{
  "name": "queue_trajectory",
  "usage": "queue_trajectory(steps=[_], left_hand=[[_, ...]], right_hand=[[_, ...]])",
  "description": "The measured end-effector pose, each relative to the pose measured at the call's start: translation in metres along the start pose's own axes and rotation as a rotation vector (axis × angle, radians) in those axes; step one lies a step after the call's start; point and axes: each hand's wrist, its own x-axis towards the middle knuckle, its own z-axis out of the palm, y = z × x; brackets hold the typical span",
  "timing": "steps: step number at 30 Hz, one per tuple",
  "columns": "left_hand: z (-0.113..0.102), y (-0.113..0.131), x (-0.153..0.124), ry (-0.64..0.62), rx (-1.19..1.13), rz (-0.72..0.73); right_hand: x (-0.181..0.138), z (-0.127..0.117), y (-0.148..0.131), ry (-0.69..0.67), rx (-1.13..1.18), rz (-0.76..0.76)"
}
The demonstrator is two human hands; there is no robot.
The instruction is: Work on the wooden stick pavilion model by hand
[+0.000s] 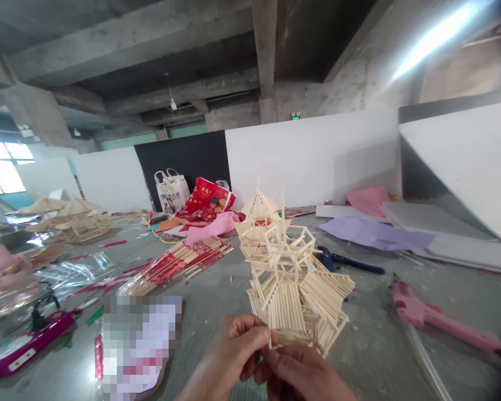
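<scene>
Surroundings: a bundle of wrapped chopsticks [176, 266] lies left of the work, a pink glue gun [434, 316] right, blue-handled pliers [345, 260] behind. A second stick pavilion [259, 214] stands directly behind the held stick pagoda model [297, 287]. Left hand [232, 351] and right hand [303, 372] rise from the lower edge, fingers closed on the model's base, holding it upright above the grey table [217, 301].

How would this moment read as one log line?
left hand: grips stick pagoda model base | right hand: supports underneath | pink glue gun: on table, right
</scene>
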Motion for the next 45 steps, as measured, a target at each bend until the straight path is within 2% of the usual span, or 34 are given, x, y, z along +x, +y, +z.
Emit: queue_trajectory(steps=[10, 17, 32, 38, 45], left_hand=[[-0.001, -0.002, 0.001, -0.010, 0.017, 0.006], [0.005, 0.005, -0.009, 0.034, 0.022, 0.051], [-0.001, -0.003, 0.000, -0.015, 0.041, -0.026], [0.005, 0.000, -0.007, 0.045, 0.034, 0.083], [0.004, -0.006, -0.007, -0.008, -0.013, 0.046]], right_hand=[[0.001, -0.001, 0.000, -0.018, -0.064, -0.002], [0.000, 0.002, -0.005, 0.006, -0.081, 0.021], [0.003, -0.002, 0.001, 0.010, -0.067, 0.009], [-0.001, 0.003, -0.008, 0.030, -0.105, 0.063], [-0.004, 0.003, -0.007, 0.030, -0.155, 0.032]])
